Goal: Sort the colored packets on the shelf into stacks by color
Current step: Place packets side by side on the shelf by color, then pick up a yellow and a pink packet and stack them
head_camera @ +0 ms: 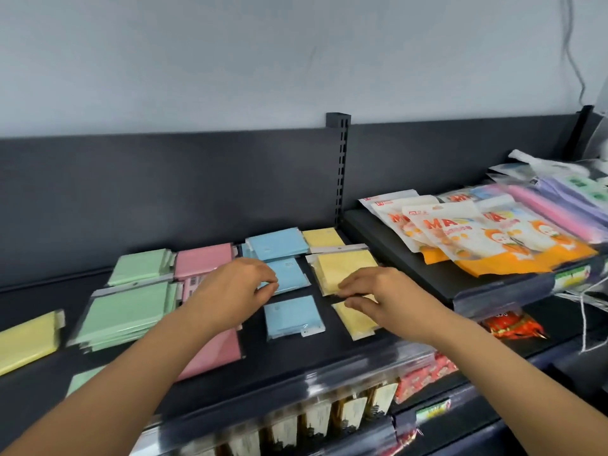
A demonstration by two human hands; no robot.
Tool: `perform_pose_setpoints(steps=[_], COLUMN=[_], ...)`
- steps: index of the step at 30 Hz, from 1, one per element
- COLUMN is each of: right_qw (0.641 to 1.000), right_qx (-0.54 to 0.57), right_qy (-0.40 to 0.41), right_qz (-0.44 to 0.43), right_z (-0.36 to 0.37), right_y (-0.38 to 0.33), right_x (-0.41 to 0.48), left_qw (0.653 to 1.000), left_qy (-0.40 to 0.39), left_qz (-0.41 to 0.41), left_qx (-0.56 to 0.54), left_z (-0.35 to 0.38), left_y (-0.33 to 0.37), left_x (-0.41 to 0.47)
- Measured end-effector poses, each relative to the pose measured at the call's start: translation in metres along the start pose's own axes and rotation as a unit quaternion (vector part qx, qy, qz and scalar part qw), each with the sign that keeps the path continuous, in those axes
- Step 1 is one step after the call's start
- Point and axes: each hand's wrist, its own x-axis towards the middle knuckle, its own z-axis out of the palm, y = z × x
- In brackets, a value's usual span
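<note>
Flat colored packets lie on a dark shelf (pixel 348 360). Green stacks (pixel 128 311) sit left, with pink packets (pixel 204 260) beside them and one pink packet (pixel 220 353) under my left forearm. Blue packets lie mid-shelf: a back stack (pixel 278 243), a middle one (pixel 289 271) and a front one (pixel 292 315). Yellow packets sit to the right of them: back (pixel 322 236), middle stack (pixel 345 266) and front (pixel 357 322). My left hand (pixel 240 284) pinches the middle blue packet's left edge. My right hand (pixel 371 291) grips the near edge of the middle yellow stack.
A lone yellow packet (pixel 26 340) lies at the far left, and a green one (pixel 82 380) near the front edge. A slotted upright post (pixel 340 179) divides the shelves. Orange snack bags (pixel 477 238) and pastel packs (pixel 559 205) fill the raised right shelf. Red snacks (pixel 513 327) sit below.
</note>
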Motion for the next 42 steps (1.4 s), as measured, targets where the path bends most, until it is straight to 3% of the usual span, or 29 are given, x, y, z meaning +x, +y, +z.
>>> perform_pose_setpoints(steps=[4, 16, 22, 32, 42], right_qw=[0.999, 0.988, 0.982, 0.985, 0.986], right_qx=[0.031, 0.060, 0.051, 0.041, 0.037], right_qy=[0.018, -0.063, -0.085, -0.119, -0.136], right_qz=[-0.029, -0.131, -0.159, -0.115, -0.085], right_z=[0.008, 0.063, 0.093, 0.147, 0.185], right_y=[-0.044, -0.183, -0.260, -0.393, -0.492], right_x=[0.042, 0.130, 0.161, 0.204, 0.227], left_qw=[0.999, 0.970, 0.964, 0.957, 0.959], left_qy=[0.012, 0.050, 0.070, 0.081, 0.041], left_qz=[-0.046, -0.230, -0.250, -0.277, -0.281], left_qx=[0.020, 0.057, 0.052, 0.023, 0.015], left_z=[-0.022, -0.078, -0.098, -0.145, -0.156], left_y=[-0.029, -0.140, -0.205, -0.315, -0.399], left_x=[-0.036, -0.172, -0.233, -0.328, -0.395])
